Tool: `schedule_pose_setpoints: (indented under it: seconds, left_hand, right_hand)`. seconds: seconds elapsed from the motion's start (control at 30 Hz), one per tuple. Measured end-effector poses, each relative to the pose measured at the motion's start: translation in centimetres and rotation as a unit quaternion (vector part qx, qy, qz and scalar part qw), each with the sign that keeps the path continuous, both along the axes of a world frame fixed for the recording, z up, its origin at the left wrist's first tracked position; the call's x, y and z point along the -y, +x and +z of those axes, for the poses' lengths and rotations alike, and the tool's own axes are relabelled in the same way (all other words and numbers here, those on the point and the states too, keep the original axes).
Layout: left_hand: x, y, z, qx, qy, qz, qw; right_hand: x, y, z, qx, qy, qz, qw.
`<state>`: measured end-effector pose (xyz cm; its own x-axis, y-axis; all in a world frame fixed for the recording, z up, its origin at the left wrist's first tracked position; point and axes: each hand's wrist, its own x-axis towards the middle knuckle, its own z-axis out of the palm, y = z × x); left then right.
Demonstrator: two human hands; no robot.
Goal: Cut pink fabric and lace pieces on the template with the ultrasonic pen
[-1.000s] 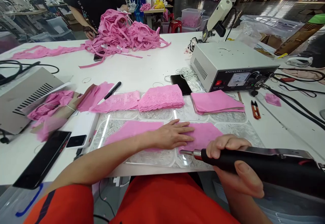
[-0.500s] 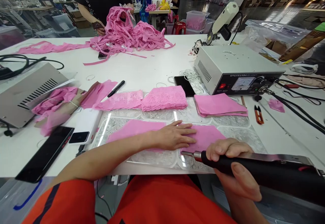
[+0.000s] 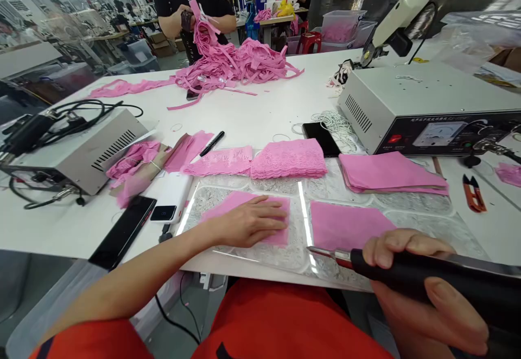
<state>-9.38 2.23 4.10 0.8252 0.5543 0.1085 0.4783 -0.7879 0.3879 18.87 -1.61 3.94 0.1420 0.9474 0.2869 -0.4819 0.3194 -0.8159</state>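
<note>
Resting flat, fingers slightly spread, my left hand (image 3: 249, 222) pins 1 pink fabric panel (image 3: 226, 203); a second panel (image 3: 350, 226) lies at its 3 o'clock. Both seem light, limp, best held near an edge. My right hand (image 3: 442, 298) wraps the black-handled tool (image 3: 401, 277).

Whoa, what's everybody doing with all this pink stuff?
One person's left hand lies flat on a pink cloth piece. Their right hand grips a black tool, its thin metal tip near the lower left corner of a second pink piece. Both pieces lie apart on a marbled mat, with pink lace and folded pink cloth behind them. Across the table, another person holds up part of a tangled pink pile.
</note>
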Motion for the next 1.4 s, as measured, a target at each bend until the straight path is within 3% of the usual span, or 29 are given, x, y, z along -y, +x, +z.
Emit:
schedule_pose_setpoints:
  seconds: [0.1,0.23,0.8,1.1,1.4]
  left_hand:
    - [1.3,-2.2,-0.5,-0.043,-0.012,0.016,0.999]
    - [2.0,-3.3,-0.7,-0.064,-0.012,0.024,0.998]
    - [2.1,-4.9,-1.7,-0.059,0.054,0.019,0.997]
    - [2.3,-5.7,-2.3,-0.056,0.101,0.030,0.993]
    - [2.5,-5.6,-1.9,-0.074,0.102,0.030,0.992]
  right_hand:
    - [-0.4,-1.4,0.0,-0.005,0.008,0.014,1.000]
    - [-1.0,-2.9,-0.4,0.002,0.006,0.034,0.999]
    - [-1.0,-3.9,0.1,0.026,-0.003,0.060,0.998]
    - [-0.5,-4.0,-0.6,0.022,0.010,0.083,0.996]
    - [-0.5,-3.9,-0.6,0.024,0.013,0.083,0.996]
